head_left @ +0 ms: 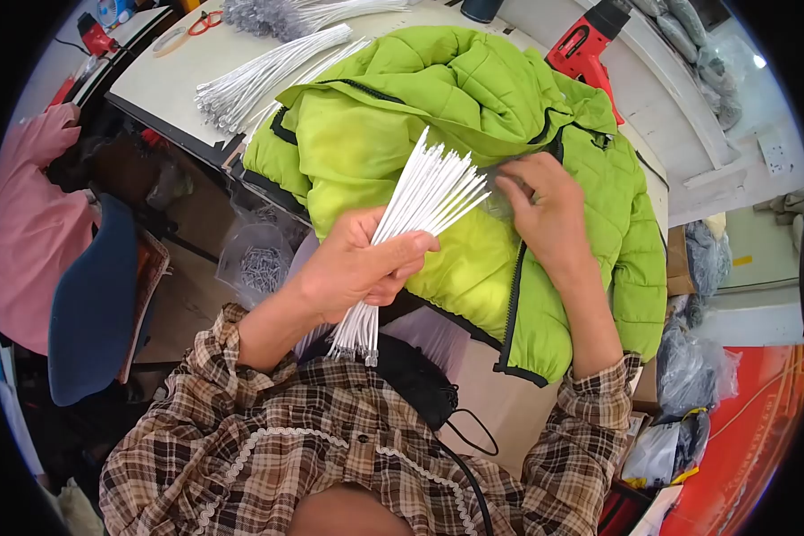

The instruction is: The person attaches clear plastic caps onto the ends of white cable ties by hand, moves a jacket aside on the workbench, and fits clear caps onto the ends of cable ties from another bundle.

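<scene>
From the head, the one view faces forward and down, above and behind the gripping left hand point(357, 268).

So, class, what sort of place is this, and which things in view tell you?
Probably a small garment workshop: a green quilted jacket lies open on the worktable, with bundled white strips beside it and a red heat gun behind.

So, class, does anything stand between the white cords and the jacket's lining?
Nothing visible does: the left grip holds the white cords in front of the lining, and the right grip is to their right, at the jacket.
</scene>
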